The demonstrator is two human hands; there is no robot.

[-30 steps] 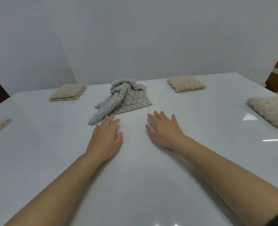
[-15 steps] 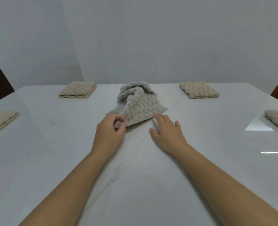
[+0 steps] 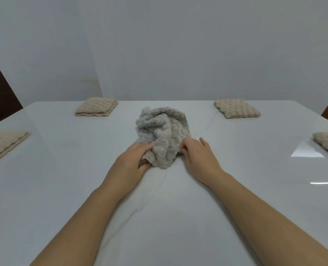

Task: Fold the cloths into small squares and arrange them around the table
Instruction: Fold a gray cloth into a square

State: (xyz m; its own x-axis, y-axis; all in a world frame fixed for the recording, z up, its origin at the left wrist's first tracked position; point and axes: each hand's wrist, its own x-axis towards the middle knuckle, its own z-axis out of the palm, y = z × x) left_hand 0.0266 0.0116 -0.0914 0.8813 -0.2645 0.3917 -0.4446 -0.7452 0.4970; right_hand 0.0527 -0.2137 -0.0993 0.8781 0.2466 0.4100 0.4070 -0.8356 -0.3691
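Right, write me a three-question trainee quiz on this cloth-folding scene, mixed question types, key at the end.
1. The grey cloth is held by: A. one grip only; B. both grips, left hand and right hand; C. neither.
2. True or false: the grey cloth is already folded into a flat square.
3. Fill in: the number of folded beige cloths lying on the table is ___.

Key: 1 B. 2 false, it is a crumpled heap. 3 four.
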